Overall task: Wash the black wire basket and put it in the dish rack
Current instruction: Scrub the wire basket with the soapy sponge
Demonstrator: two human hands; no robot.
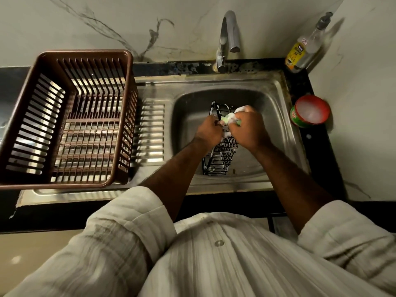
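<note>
Head view, centre frame: left hand grips the black wire basket propped in the sink, right hand squeezes a soapy sponge. Looks light, stiff, slippery; I'd hold the rim wire.

In front of me I see a black counter with a steel sink unit set into it. On the ribbed drainboard at the left stands the brown plastic dish rack, its right wall just beside the basin. The black wire basket, flecked with foam, stands tilted in the basin with its near end low by the front wall. A chrome tap rises from the back ledge. A clear bottle with a yellow label stands in the back right corner, and a round red-rimmed tub sits on the right-hand strip.
</note>
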